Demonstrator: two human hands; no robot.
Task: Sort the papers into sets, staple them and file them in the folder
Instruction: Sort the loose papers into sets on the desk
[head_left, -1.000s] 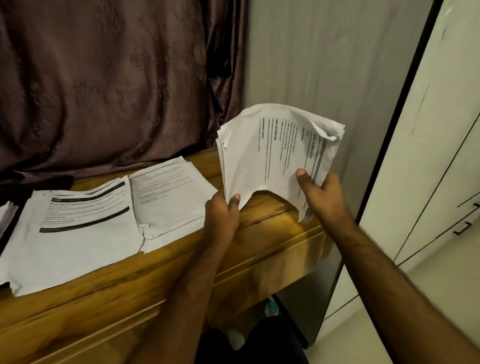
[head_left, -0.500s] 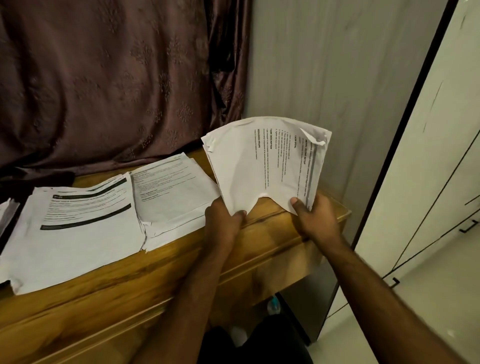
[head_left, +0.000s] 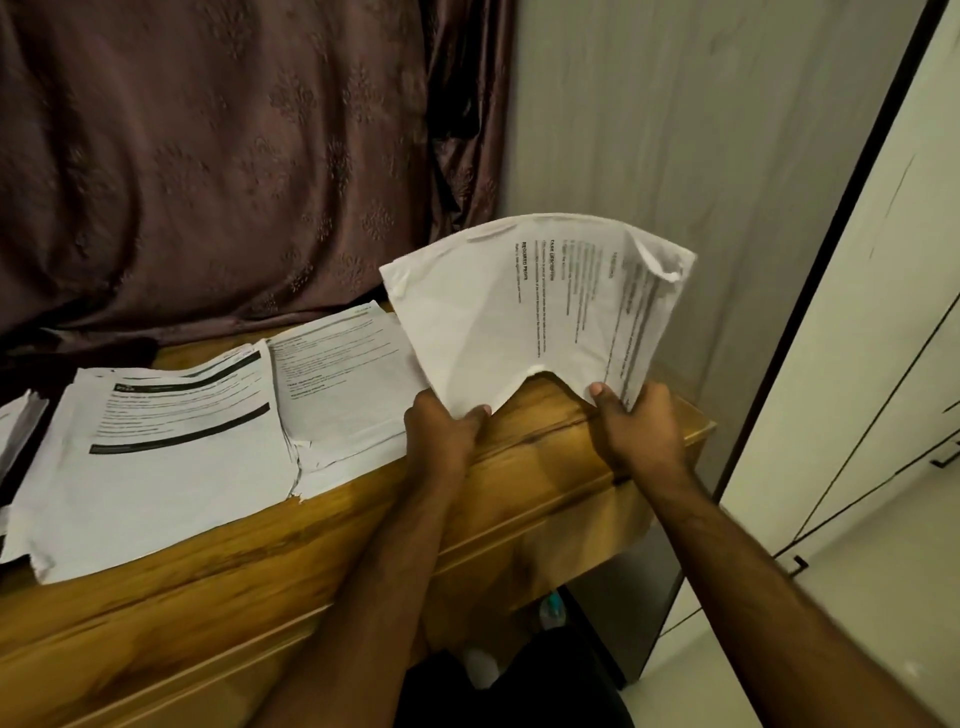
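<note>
Both hands hold one bundle of printed papers (head_left: 524, 306) upright above the right end of the wooden table (head_left: 545, 467). My left hand (head_left: 441, 431) pinches its lower left corner, and my right hand (head_left: 636, 426) grips its lower right corner. The bundle bows upward between them, and its top right corner is crumpled. Two stacks of papers lie flat on the table: a large one with black bars (head_left: 156, 441) at the left and a smaller one (head_left: 343, 384) beside my left hand. No stapler or folder is in sight.
A further stack of paper (head_left: 15, 431) pokes in at the far left edge. A brown curtain (head_left: 234, 156) hangs behind the table. White cabinet doors (head_left: 857, 364) stand at the right, with pale floor (head_left: 831, 597) below them.
The bundle has come down and slightly leftward toward the tabletop, with both hands keeping their hold. The view has tilted a little.
</note>
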